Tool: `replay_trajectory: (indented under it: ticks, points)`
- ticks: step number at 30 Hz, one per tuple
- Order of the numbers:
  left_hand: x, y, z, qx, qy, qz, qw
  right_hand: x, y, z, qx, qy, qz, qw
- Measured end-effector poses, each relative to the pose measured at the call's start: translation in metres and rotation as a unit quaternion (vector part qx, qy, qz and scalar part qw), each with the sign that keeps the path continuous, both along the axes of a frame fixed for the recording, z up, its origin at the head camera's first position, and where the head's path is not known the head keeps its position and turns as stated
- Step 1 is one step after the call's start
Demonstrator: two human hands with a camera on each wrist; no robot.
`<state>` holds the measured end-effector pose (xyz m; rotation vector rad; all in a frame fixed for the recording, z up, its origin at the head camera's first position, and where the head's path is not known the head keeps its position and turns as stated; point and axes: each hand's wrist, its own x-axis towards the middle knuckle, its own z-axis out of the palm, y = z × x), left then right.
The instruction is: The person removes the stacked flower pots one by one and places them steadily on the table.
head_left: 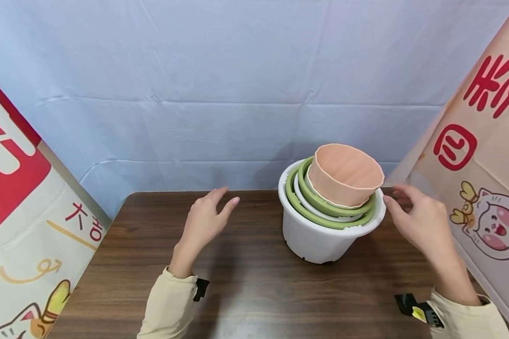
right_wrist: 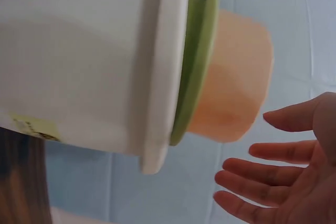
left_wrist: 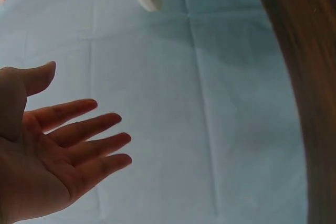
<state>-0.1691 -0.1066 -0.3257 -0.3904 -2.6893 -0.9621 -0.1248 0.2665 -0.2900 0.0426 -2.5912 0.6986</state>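
Observation:
A stack of nested plant pots stands on the right half of the table in the head view. The large white pot point(head_left: 318, 242) is outermost. Inside it sit green pots point(head_left: 294, 200) with white rims between them, and a peach fluted pot point(head_left: 348, 169) tilts out at the top. My right hand point(head_left: 424, 219) hovers just right of the stack, fingers extended; the right wrist view shows a gap between the thumb and the peach pot point(right_wrist: 231, 77). My left hand point(head_left: 203, 219) is held above the table, left of the stack and apart from it, with its fingers spread and nothing in them.
The brown wooden table point(head_left: 254, 282) reaches back to a pale blue cloth point(head_left: 216, 94). Printed cloths with red characters and cartoon cats hang at the left point(head_left: 17, 188) and right point(head_left: 483, 155); the right one is close to my right arm.

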Motion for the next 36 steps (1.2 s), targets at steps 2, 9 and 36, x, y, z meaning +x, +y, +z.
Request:
replay_trajectory:
  ticks: [2, 9, 36]
  points:
    - [-0.002, 0.003, -0.004, 0.019, -0.015, -0.006, 0.9997, -0.001, 0.005, -0.005, 0.0, -0.03, -0.001, 0.9996]
    - [-0.009, 0.015, -0.02, 0.068, -0.043, -0.012, 0.9967, -0.007, 0.015, -0.022, 0.003, -0.1, -0.007, 0.995]
    - [-0.02, 0.07, -0.054, 0.16, -0.101, -0.069, 0.9795, -0.015, 0.027, -0.041, -0.139, -0.196, 0.015, 0.9706]
